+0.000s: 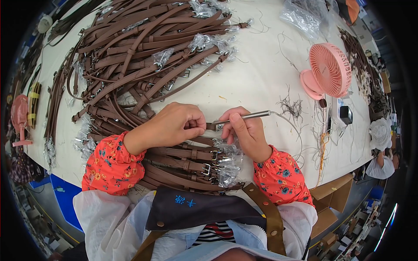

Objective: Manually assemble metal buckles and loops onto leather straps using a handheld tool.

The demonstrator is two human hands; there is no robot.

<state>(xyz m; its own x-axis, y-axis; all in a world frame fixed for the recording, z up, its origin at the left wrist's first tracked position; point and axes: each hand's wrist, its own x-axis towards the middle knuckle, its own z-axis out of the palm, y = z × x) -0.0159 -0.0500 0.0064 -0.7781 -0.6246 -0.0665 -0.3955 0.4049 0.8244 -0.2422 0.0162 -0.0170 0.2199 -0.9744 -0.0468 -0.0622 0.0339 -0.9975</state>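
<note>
My right hand (246,134) grips a slim silver pen-like tool (254,115) with a thin cord trailing from its back end. The tool's front end points left toward a brown strap (210,126), near a metal buckle part. Beside that strap my left hand (176,125) is closed, with thumb and fingertips pinched together; what they hold, most likely this strap, is mostly hidden. Below both hands lies a row of brown straps (185,165) with silver buckles (207,168) and clear plastic wrapping (230,165) on their right ends.
A large tangled pile of brown straps (130,48) covers the table's (257,82) far left. To the right stand a pink fan (329,69) and a clump of dark thread scraps (291,106). Clear plastic bags (307,17) lie at the back, and a cardboard box (333,195) sits below the right edge.
</note>
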